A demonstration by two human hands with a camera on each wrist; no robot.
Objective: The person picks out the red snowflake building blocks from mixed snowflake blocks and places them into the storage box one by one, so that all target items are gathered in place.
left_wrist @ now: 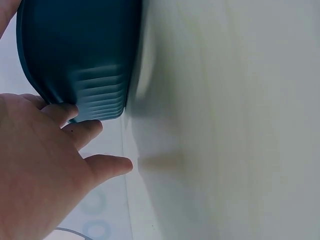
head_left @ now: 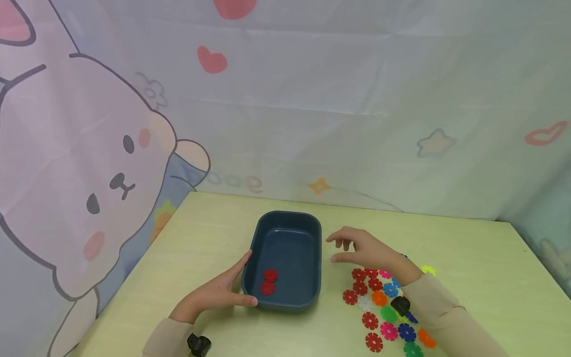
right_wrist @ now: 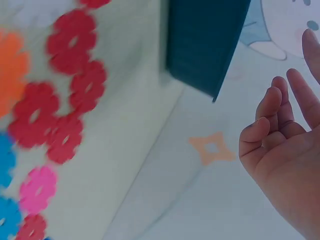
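In the head view, a dark blue rectangular tub [head_left: 292, 267] sits on the table with two red toothed plastic discs [head_left: 269, 281] inside. My left hand [head_left: 218, 292] rests on the tub's near left corner, thumb and fingers spread along its outside. The left wrist view shows those fingers [left_wrist: 82, 132] fairly straight beside the tub's wall. To the right of the tub, my right hand [head_left: 366, 250] hovers with loosely bent fingers and nothing between them. Below its wrist lie several flower-like discs [head_left: 375, 284], mostly red, with orange, pink, blue and green ones.
The pale yellow-green table [head_left: 214, 228] ends at a hanging printed cloth [head_left: 334, 109] at the back. A yellow disc [head_left: 428, 269] lies right of the right forearm. The right sleeve covers part of the disc pile.
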